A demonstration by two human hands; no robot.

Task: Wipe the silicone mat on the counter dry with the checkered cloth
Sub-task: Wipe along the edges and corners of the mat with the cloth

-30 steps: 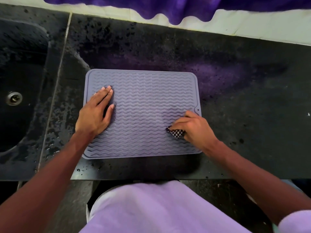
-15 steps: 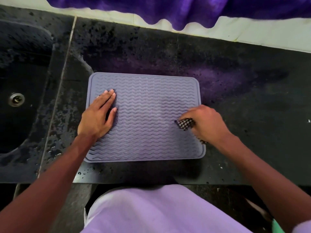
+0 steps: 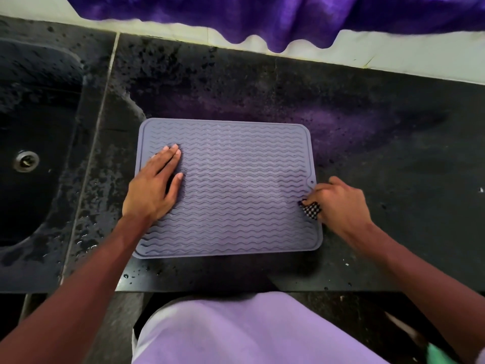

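A grey-lilac silicone mat (image 3: 236,185) with wavy ridges lies flat on the black counter (image 3: 380,158). My left hand (image 3: 154,187) presses flat on the mat's left part, fingers straight. My right hand (image 3: 341,203) is at the mat's right edge, fingers curled round a bunched black-and-white checkered cloth (image 3: 311,209). Only a small corner of the cloth shows under the fingers, lying on the mat's right border just below its small hole.
A black sink (image 3: 34,143) with a metal drain (image 3: 26,160) lies to the left. Water drops sit on the counter left of and below the mat. A purple curtain (image 3: 262,17) hangs over the white back wall. The counter's front edge runs near my body.
My right hand has slid with the cloth from the mat's lower middle-right out to its right edge. My left hand has stayed pressed on the left part.
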